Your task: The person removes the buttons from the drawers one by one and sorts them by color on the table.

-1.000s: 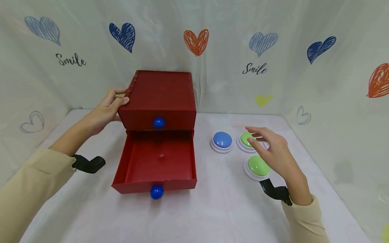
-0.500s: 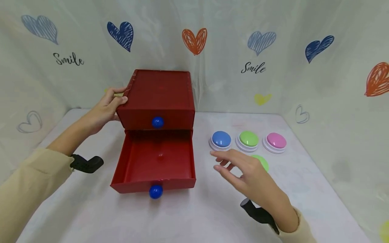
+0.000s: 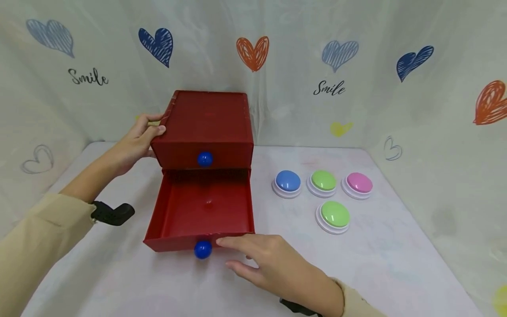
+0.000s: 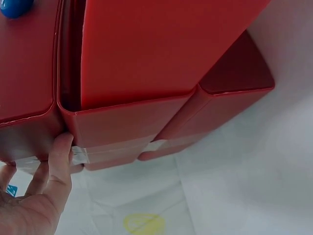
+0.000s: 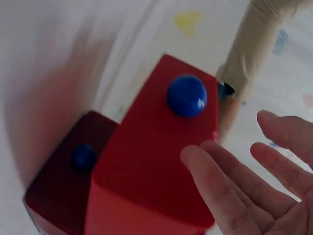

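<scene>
Head view: the red drawer unit stands left of centre, one drawer pulled out toward the near side. My left hand rests parted fingers on the unit's left edge. My right hand, fingers spread, is near the glossy blue knob; contact with the drawer I cannot tell. Left wrist view: clear tape bands the unit's side. Right wrist view: a darker front sits below the drawer.

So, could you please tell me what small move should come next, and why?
I'd probably ease the right hand sideways onto the blue knob of the pulled-out drawer: that hand's fingers are beside the knob without gripping it, while the left hand rests against the side of the red cabinet, likely steadying it.
</scene>
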`<action>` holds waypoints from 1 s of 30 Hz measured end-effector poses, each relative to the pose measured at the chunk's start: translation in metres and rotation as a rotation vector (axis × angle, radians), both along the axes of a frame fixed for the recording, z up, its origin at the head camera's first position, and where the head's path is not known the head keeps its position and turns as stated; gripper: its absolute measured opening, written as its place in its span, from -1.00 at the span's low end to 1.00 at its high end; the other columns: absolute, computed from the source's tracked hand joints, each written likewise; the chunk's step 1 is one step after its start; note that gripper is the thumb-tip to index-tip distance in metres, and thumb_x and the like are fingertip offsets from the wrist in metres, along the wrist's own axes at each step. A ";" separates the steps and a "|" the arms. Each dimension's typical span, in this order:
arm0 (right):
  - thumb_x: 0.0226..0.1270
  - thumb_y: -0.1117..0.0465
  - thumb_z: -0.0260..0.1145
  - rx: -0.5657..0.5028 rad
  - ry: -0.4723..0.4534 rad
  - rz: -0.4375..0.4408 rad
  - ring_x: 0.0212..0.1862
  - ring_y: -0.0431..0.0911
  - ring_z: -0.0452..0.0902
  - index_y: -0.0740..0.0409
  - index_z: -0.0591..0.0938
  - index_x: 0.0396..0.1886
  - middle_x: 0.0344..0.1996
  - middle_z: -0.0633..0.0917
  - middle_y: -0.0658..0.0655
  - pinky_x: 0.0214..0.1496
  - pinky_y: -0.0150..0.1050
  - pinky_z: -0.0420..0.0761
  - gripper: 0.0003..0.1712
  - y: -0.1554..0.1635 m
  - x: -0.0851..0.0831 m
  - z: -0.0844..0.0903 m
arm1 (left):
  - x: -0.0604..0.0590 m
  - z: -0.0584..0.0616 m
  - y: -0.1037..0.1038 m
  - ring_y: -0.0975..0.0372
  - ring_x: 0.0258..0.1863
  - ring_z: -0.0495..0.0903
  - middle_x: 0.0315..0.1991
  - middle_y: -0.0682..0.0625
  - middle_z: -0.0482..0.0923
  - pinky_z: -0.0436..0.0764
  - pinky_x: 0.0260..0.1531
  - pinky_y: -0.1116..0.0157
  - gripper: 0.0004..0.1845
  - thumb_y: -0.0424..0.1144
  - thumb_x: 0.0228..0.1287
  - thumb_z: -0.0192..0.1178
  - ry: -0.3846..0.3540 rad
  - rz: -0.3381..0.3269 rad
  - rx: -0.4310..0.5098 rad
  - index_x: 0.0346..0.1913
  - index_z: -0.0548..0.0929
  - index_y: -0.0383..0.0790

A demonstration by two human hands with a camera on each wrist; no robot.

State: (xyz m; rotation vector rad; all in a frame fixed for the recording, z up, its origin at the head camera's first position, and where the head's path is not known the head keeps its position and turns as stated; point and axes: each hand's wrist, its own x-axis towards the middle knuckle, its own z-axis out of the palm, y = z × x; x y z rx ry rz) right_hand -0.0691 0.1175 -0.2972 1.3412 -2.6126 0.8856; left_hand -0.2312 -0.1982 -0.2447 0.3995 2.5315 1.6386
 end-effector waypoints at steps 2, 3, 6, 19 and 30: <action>0.26 0.07 0.27 -0.007 0.006 0.006 0.02 -0.32 0.57 -0.03 0.50 0.18 0.02 0.64 -0.10 0.03 -0.49 0.48 -0.52 -0.007 0.000 -0.005 | 0.000 0.000 0.000 0.46 -0.21 0.51 0.20 -0.13 0.13 0.58 -0.35 0.37 -0.48 -0.04 0.48 -0.29 0.002 -0.002 0.002 0.35 -0.07 -0.16; 0.26 0.07 0.28 -0.009 0.001 0.004 0.01 -0.32 0.58 -0.03 0.50 0.18 0.01 0.65 -0.10 0.03 -0.50 0.47 -0.53 -0.010 0.000 -0.007 | -0.001 0.000 0.001 0.46 -0.21 0.51 0.20 -0.13 0.13 0.58 -0.35 0.37 -0.48 -0.03 0.47 -0.28 0.001 -0.002 0.002 0.35 -0.07 -0.16; 0.25 0.11 0.29 -0.033 0.021 0.014 -0.03 -0.31 0.60 0.01 0.52 0.14 -0.03 0.67 -0.07 0.02 -0.54 0.47 -0.55 -0.019 -0.001 -0.014 | -0.001 0.000 0.001 0.46 -0.21 0.50 0.22 -0.14 0.12 0.58 -0.34 0.37 -0.47 -0.03 0.47 -0.28 -0.003 -0.003 -0.003 0.36 -0.08 -0.16; 0.25 0.19 0.29 -0.132 0.037 -0.002 -0.23 -0.32 0.62 0.06 0.54 0.08 -0.14 0.70 -0.03 -0.08 -0.60 0.48 -0.62 -0.036 -0.007 -0.037 | 0.000 0.000 0.000 0.45 -0.20 0.49 0.19 -0.11 0.15 0.57 -0.33 0.37 -0.49 -0.02 0.47 -0.28 0.006 -0.004 -0.015 0.35 -0.05 -0.12; 0.25 0.20 0.29 -0.214 -0.068 -0.013 -0.23 -0.34 0.60 0.07 0.56 0.02 -0.13 0.69 -0.01 -0.19 -0.64 0.49 -0.67 -0.042 -0.010 -0.044 | 0.000 0.000 -0.001 0.45 -0.18 0.47 0.19 -0.10 0.14 0.57 -0.33 0.39 -0.47 -0.01 0.47 -0.29 -0.002 0.000 -0.022 0.36 -0.07 -0.13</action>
